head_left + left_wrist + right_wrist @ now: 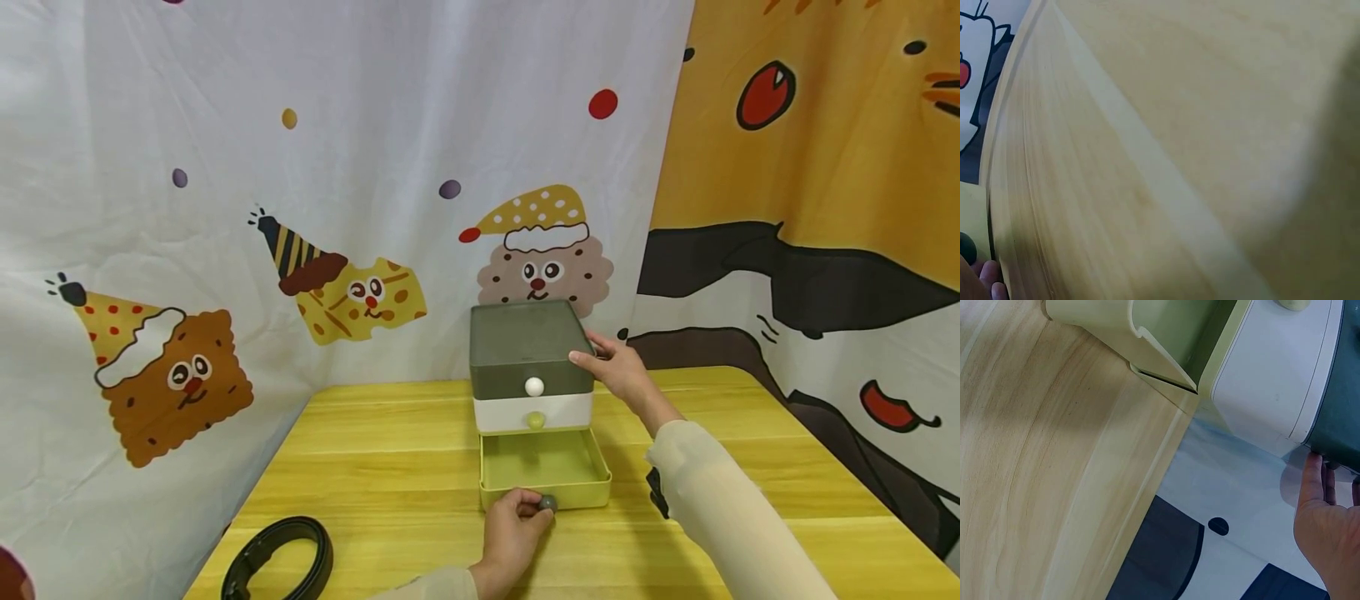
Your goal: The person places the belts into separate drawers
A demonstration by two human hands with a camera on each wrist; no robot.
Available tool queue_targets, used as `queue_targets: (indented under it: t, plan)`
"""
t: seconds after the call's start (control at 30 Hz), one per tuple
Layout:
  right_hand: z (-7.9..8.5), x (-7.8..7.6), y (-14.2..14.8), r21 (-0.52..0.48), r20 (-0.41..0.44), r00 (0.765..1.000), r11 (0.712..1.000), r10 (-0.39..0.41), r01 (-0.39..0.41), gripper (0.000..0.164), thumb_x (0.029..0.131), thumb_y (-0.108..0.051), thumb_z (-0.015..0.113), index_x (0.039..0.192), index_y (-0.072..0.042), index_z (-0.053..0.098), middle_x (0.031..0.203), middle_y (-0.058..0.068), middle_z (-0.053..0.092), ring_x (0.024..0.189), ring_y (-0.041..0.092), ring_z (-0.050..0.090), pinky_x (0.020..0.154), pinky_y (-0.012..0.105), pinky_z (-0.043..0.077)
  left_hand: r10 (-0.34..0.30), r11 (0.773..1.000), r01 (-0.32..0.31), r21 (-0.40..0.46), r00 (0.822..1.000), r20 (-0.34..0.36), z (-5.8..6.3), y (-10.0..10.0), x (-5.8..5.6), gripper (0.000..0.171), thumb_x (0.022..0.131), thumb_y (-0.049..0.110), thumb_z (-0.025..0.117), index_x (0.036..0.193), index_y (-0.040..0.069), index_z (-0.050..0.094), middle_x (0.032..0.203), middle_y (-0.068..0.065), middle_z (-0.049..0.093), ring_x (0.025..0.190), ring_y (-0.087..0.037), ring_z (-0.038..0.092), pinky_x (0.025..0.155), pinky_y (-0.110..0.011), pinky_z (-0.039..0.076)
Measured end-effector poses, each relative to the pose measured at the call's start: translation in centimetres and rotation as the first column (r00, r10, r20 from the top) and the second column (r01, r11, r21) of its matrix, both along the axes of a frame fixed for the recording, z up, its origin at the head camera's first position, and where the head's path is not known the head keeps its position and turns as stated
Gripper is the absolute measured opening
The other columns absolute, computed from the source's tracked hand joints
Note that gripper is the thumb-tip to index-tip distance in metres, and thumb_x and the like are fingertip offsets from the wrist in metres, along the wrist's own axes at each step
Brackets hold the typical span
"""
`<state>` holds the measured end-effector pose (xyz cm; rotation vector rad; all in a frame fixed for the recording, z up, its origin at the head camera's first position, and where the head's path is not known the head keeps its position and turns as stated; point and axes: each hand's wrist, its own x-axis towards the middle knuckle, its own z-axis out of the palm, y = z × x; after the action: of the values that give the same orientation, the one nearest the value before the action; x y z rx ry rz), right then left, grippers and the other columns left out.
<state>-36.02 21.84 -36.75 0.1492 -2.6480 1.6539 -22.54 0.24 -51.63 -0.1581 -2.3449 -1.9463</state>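
A small stacked drawer unit (532,333) stands on the table, with a dark green top tier, a white middle tier and a yellow-green bottom drawer (570,495). That bottom drawer is pulled out, and nothing lies inside it. My left hand (512,529) pinches the drawer's dark grey knob (548,502), which also shows at the left edge of the left wrist view. My right hand (618,367) steadies the green tier's right side, thumb near its top edge. In the right wrist view its fingers (1313,478) touch the green side from below.
A coiled black belt (321,558) lies at the table's front left. The wooden table (390,467) ends close behind the drawer unit, where a printed cartoon curtain (420,100) hangs. A white knob (534,387) and a yellow-green knob (536,420) mark the upper drawers, both closed.
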Motion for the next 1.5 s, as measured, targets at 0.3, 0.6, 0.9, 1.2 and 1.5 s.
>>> queue_targets:
  t: [0.3, 0.6, 0.9, 1.2, 1.5]
  plan:
    - [0.0, 0.0, 0.0, 0.009, -0.005, 1.000, 1.000, -0.007, 0.007, 0.086, 0.092, -0.053, 0.066, 0.158, -0.016, 0.027, 0.157, 0.024, 0.028, 0.143, 0.040, 0.029, 0.109, 0.055, 0.035, -0.059, 0.997, 0.059, 0.042, 0.998, 0.006, 0.0, -0.3, 0.5, 0.019, 0.085, 0.005, 0.076, 0.102, 0.000, 0.068, 0.088, -0.002, 0.068, 0.074, -0.010, 0.064, 0.064, -0.021, 0.053]
    - [-0.1, -0.1, 0.0, -0.001, -0.008, 1.000, 1.000, -0.007, 0.007, 0.086, 0.091, -0.053, 0.067, 0.158, -0.017, 0.027, 0.157, 0.023, 0.028, 0.143, 0.040, 0.029, 0.110, 0.055, 0.034, -0.055, 0.998, 0.055, -0.019, 0.998, -0.008, 0.4, -1.7, 0.5, 0.015, 0.087, 0.010, 0.076, 0.099, 0.004, 0.069, 0.090, 0.001, 0.067, 0.080, -0.010, 0.062, 0.066, -0.021, 0.052]
    - [-0.3, -0.2, 0.1, -0.013, -0.009, 1.000, 1.000, -0.005, 0.005, 0.087, 0.090, -0.054, 0.067, 0.158, -0.017, 0.028, 0.157, 0.023, 0.029, 0.143, 0.040, 0.029, 0.109, 0.055, 0.034, -0.098, 0.993, 0.095, -0.063, 0.994, -0.046, 1.8, -3.5, -0.1, 0.010, 0.089, 0.006, 0.073, 0.096, 0.002, 0.069, 0.089, 0.000, 0.067, 0.080, -0.010, 0.060, 0.071, -0.021, 0.050]
    - [-0.2, -0.3, 0.1, -0.003, -0.022, 1.000, 1.000, -0.003, 0.003, 0.087, 0.090, -0.054, 0.067, 0.158, -0.016, 0.028, 0.157, 0.022, 0.029, 0.142, 0.039, 0.030, 0.109, 0.055, 0.034, -0.070, 0.996, 0.068, -0.057, 0.996, -0.047, 3.5, -5.0, -1.0, 0.014, 0.089, 0.006, 0.072, 0.100, -0.002, 0.069, 0.088, -0.002, 0.068, 0.079, -0.013, 0.061, 0.069, -0.021, 0.051]
    - [-0.2, -0.2, 0.0, 0.002, -0.020, 1.000, 1.000, -0.007, 0.007, 0.085, 0.091, -0.053, 0.066, 0.158, -0.016, 0.027, 0.156, 0.024, 0.031, 0.141, 0.040, 0.032, 0.108, 0.054, 0.036, -0.041, 0.996, 0.035, -0.081, 0.997, -0.070, 5.0, -6.7, -2.2, 0.010, 0.089, 0.008, 0.072, 0.099, 0.004, 0.069, 0.091, -0.003, 0.068, 0.083, -0.016, 0.062, 0.070, -0.023, 0.052]
